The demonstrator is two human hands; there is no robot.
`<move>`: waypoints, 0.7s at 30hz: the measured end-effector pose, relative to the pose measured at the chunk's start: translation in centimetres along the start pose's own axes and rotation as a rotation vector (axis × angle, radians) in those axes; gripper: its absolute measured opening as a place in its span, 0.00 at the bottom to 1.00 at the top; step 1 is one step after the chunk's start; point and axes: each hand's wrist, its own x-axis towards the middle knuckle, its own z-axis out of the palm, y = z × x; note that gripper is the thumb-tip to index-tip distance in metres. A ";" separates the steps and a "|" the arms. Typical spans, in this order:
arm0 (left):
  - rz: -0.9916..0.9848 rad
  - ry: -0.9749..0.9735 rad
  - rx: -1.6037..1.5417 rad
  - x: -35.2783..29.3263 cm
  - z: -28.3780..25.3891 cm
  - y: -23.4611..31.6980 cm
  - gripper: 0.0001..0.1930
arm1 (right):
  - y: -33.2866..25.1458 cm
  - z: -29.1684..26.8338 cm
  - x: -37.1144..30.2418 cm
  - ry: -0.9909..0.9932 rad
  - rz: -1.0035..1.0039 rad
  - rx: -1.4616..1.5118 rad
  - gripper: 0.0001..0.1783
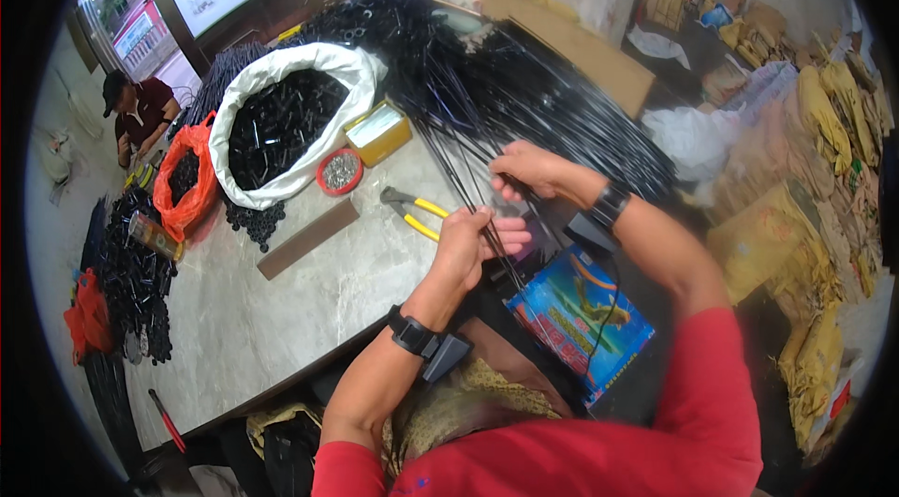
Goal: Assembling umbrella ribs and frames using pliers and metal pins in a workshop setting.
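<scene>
While left hand [465, 239] and right hand [522, 169] hold black rods [457, 177] | open tabletop [281, 324] between brown bar [309, 239] and near edge [309, 368]

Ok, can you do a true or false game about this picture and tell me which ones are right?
1. The left hand and the right hand hold long thin black pieces. True.
2. The pliers are in the right hand. False: they lie on the table, and their handles are yellow.
3. The white sack has lots of short black pieces in it. True.
4. The orange bag is to the right of the white sack in the picture. False: it is to the left.
5. A small round red dish is on the table. True.
6. The person's sleeves are green. False: they are red.
</scene>
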 end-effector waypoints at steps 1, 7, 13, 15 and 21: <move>0.010 -0.007 0.007 0.3 0.3 0.0 0.12 | 0.1 -1.0 -0.1 0.005 -0.013 -0.003 0.13; -0.125 -0.056 0.133 3.4 2.2 0.4 0.12 | -1.1 -5.0 -0.6 0.224 -0.273 -0.749 0.23; -0.219 -0.052 0.224 9.5 2.3 1.2 0.15 | -3.8 -7.8 -1.8 0.353 -0.376 -1.096 0.24; -0.235 -0.034 0.247 11.1 1.9 1.8 0.17 | -4.8 -7.7 -2.5 0.359 -0.398 -1.161 0.22; -0.143 0.193 0.509 14.5 0.7 4.2 0.23 | -6.6 -8.0 -4.2 0.359 -0.419 -1.244 0.20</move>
